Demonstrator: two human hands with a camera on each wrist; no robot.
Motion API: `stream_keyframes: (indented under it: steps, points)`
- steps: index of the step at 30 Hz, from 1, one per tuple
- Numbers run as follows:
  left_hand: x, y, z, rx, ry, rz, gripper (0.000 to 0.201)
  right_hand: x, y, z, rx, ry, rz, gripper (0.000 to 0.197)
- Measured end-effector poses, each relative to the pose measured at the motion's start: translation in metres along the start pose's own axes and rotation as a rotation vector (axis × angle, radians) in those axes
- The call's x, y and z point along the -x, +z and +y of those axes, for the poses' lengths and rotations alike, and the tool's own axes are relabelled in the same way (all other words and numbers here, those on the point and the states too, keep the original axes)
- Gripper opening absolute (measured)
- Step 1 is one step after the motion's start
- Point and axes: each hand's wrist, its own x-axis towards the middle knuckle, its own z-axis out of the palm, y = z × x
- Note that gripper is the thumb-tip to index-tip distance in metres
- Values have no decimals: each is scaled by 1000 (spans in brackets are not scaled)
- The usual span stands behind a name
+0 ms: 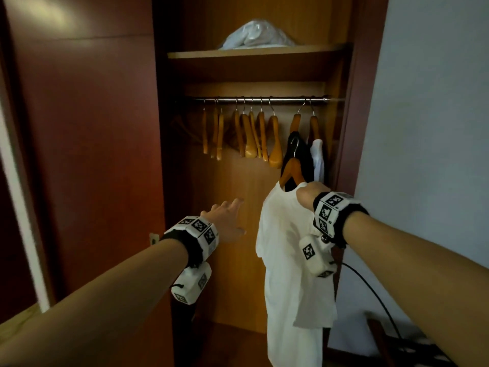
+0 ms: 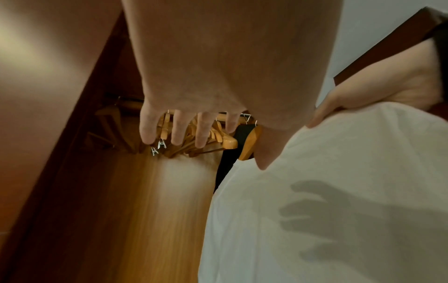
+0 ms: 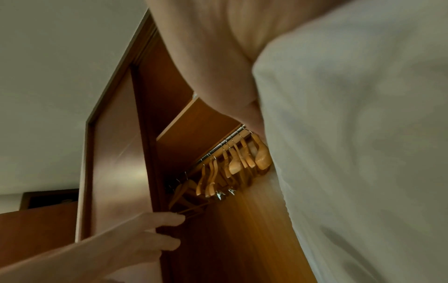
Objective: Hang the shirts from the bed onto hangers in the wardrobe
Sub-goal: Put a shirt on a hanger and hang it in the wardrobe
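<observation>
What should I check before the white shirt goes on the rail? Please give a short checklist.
1. Right hand grips the hanger with the white shirt: ok.
2. Shirt sits on both hanger shoulders: cannot tell, the hand covers one side.
3. Hanger hook free and upright: ok.
4. Free gap on the rail left of the black shirt: ok.
5. Left hand open and holding nothing: ok.
6. Door open enough: ok.
</observation>
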Motion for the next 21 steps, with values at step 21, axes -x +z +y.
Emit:
stream_keyframes:
  steps: [21]
  points:
    - [-244, -81, -14, -31, 320, 327, 84, -154, -17, -118, 42, 44, 271, 44]
